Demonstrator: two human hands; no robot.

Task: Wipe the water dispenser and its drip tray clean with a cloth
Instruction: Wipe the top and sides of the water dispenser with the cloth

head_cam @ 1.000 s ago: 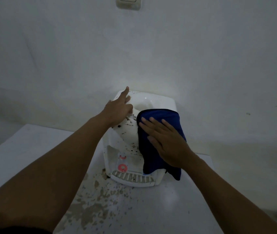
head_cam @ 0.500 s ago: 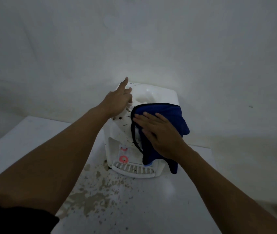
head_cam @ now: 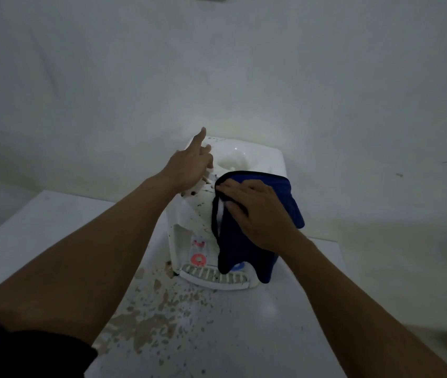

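- A white water dispenser [head_cam: 189, 222] stands on a white table [head_cam: 271, 323], set against a pale wall [head_cam: 217, 64].
- The dispenser's upper front carries dark specks and smears.
- A round recess [head_cam: 230, 159] is visible in the dispenser's top.
- The left hand [head_cam: 189, 166] rests on the top left corner of the dispenser, index finger extended straight, remaining fingers loosely bent; it grips nothing.
- The right hand [head_cam: 257, 211] lies flat with straight fingers on a blue cloth [head_cam: 244, 249], pressing it against the dispenser's upper right front.
- The cloth drapes down over the right side of the front, its lower edge hanging to the drip tray [head_cam: 217, 278].
- The drip tray, white and slotted, sits at the dispenser's base, partly covered by the cloth on its right.
- A red tap [head_cam: 198, 258] shows left of the cloth; a blue part [head_cam: 237, 266] shows just under the cloth's edge.
- Brown stains [head_cam: 148, 320] spread across the table in front of the tray.
- A dark sleeve [head_cam: 26, 353] covers the upper left arm.
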